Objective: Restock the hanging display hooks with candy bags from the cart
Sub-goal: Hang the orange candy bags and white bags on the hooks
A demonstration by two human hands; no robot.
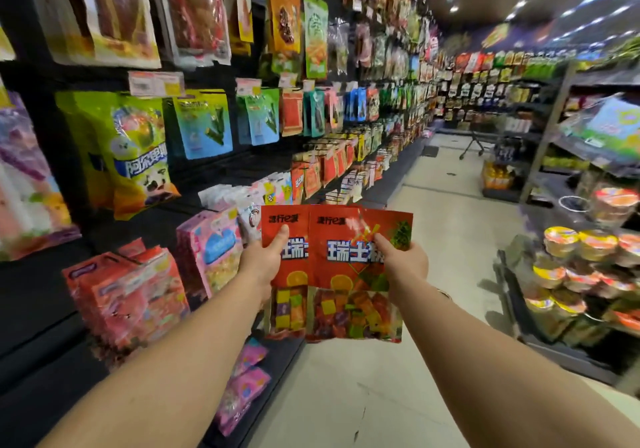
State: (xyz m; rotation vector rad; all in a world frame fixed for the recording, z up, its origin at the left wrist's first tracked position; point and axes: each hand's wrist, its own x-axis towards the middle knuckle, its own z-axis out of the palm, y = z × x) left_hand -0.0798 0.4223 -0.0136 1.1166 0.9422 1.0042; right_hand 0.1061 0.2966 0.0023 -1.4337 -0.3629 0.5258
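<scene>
Two red candy bags with clear windows showing coloured sweets are held up side by side in the aisle. My left hand (261, 260) grips the left red bag (287, 309) at its side, thumb on the front. My right hand (403, 260) holds the right red bag (349, 295), thumb on its face. Behind the right bag, a further bag edge peeks out at the top right. The hanging display wall (221, 156) of snack bags on hooks runs along the left. The cart is out of view.
Pink boxed sweets (128, 295) hang low on the left, close to my left forearm. A shelf rack with cup noodle bowls (581, 267) stands on the right. The pale floor aisle (446, 212) runs ahead to a far trolley frame (472, 144).
</scene>
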